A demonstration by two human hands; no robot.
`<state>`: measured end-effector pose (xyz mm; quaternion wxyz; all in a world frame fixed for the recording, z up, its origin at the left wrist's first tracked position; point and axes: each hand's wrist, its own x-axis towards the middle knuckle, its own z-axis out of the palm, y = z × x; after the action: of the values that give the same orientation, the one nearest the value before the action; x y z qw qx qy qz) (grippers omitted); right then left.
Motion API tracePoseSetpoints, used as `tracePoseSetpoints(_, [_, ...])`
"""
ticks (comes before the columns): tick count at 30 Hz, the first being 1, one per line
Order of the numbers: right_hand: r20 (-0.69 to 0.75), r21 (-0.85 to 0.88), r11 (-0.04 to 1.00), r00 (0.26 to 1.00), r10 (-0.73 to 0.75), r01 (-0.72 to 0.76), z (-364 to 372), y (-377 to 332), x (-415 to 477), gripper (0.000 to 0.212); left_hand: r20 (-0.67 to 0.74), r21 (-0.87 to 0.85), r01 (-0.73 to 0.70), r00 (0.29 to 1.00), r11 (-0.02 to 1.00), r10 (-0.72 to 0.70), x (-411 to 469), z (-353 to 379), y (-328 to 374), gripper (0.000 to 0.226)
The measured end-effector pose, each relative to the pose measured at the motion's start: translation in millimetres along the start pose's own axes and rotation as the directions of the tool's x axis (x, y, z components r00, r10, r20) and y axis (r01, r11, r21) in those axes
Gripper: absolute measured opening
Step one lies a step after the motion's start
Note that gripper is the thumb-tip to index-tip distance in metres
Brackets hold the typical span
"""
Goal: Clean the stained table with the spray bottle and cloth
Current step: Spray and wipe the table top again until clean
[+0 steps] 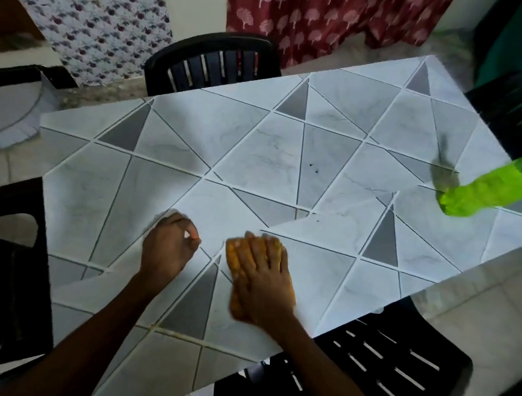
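Cloth [234, 258], orange, on marbled table [258, 152]

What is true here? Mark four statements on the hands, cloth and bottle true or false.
1. The right hand lies flat on the orange cloth. True.
2. The left hand holds the green bottle. False: it rests curled on the table; the bottle is far off to the right.
3. Dark specks mark the table's middle. True.
4. The cloth hangs over a chair. False: it lies on the table.
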<state>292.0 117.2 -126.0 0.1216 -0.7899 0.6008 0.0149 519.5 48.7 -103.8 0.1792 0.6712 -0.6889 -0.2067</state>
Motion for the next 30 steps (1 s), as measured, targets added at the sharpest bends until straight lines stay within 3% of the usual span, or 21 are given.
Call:
tracePoseSetpoints(2, [-0.013,0.037,0.998,0.998,0.053,-0.053,9,16,-40,0.067,0.036,0.007,-0.047,0.998,0.999,0.046,12,9,5,0.015])
tracePoseSetpoints(4, [-0.018,0.051,0.975,0.976,0.217,-0.216,13,45,-65,0.067,0.072,0.043,-0.089,0.994,0.995,0.086,22,21,9,0.025])
tracePoseSetpoints(8, [-0.016,0.157,0.776,0.784,0.621,-0.611,-2,115,-54,0.068,0.055,0.11,-0.099,0.994,0.989,0.093,26,34,18,0.031])
tracePoseSetpoints(11, [-0.006,0.203,0.712,0.726,0.688,-0.672,-21,160,-3,0.073,0.061,0.137,-0.124,0.991,0.983,0.117,27,31,15,0.028])
tracePoseSetpoints(14, [-0.017,0.156,0.741,0.749,0.663,-0.653,-33,188,62,0.07,0.079,0.149,-0.173,0.983,0.973,0.163,29,30,6,0.028])
tracePoseSetpoints(17, [-0.038,0.08,0.847,0.847,0.529,-0.526,-37,182,96,0.067,0.072,0.161,-0.181,0.983,0.97,0.171,29,34,2,0.026])
tracePoseSetpoints(21, [-0.026,-0.097,0.986,0.99,0.137,-0.139,-33,114,73,0.071,0.078,0.144,-0.165,0.985,0.976,0.155,27,35,-1,0.028])
tracePoseSetpoints(25, [0.004,-0.065,0.989,0.991,-0.133,0.133,-14,46,10,0.071,0.114,0.117,-0.221,0.972,0.968,0.208,26,29,-5,0.033])
tracePoseSetpoints(27, [0.019,-0.071,0.984,0.986,-0.165,0.166,-4,51,-16,0.066,0.145,0.146,-0.244,0.964,0.959,0.223,22,23,-7,0.039])
tracePoseSetpoints(30, [0.014,-0.001,0.999,0.999,0.041,-0.041,-3,93,-30,0.062,0.178,0.171,-0.218,0.966,0.961,0.188,12,14,-13,0.047])
